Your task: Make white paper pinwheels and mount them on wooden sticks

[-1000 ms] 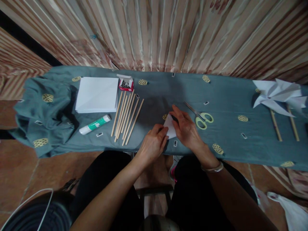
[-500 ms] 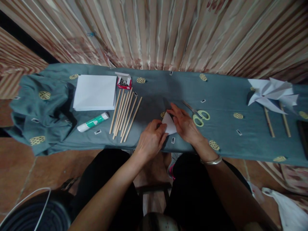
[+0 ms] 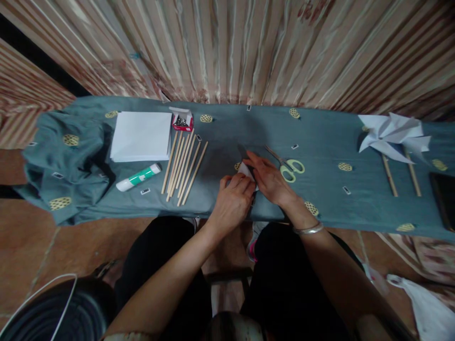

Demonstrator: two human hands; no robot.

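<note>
A small folded piece of white paper (image 3: 244, 169) lies on the cloth in front of me, mostly covered by my hands. My left hand (image 3: 232, 198) lies over its near side, fingers bent and closed on it. From the right, my right hand (image 3: 269, 180) holds the far edge, fingers long and close together on the paper. Green-handled scissors (image 3: 283, 163) rest just beyond my right hand, slightly open. Several wooden sticks (image 3: 195, 173) lie left of my left hand. Two white paper pinwheels (image 3: 380, 138) on sticks lie at the far right.
On the left are a stack of white paper (image 3: 142, 135), a white tube with a green band (image 3: 138, 177) and a red box (image 3: 183, 127) of small metal pieces. A dark flat object (image 3: 443, 199) lies at the right edge. A pleated curtain (image 3: 231, 52) hangs behind.
My left hand has slid right and over the paper, covering more of it. The paper shows as a narrower strip. My right hand stays at its edge. The view has shifted slightly.
</note>
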